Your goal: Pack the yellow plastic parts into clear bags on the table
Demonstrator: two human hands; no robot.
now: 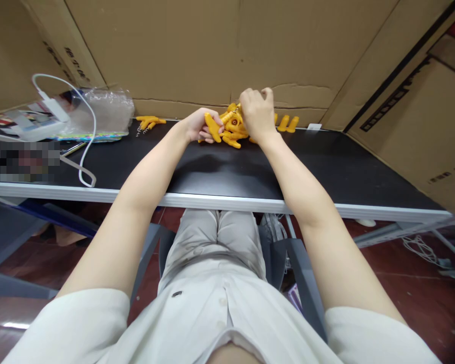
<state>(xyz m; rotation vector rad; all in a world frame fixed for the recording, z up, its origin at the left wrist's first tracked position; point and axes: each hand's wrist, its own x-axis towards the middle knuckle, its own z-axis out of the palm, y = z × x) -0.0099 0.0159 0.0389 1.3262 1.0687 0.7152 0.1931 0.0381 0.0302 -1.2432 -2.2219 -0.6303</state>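
Here the left hand (197, 125) grasps one yellow plastic piece (213, 128) at the far middle of the black desk (220, 172). Just to its right, the right hand (257, 112) is clenched on the pile of yellow pieces (233, 130). Two more pieces (288, 123) stand further right.

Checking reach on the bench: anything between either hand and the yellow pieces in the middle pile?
Nothing visible. The left hand already grips a yellow piece at the pile, and the right hand rests closed on top of it. The table in front is bare.
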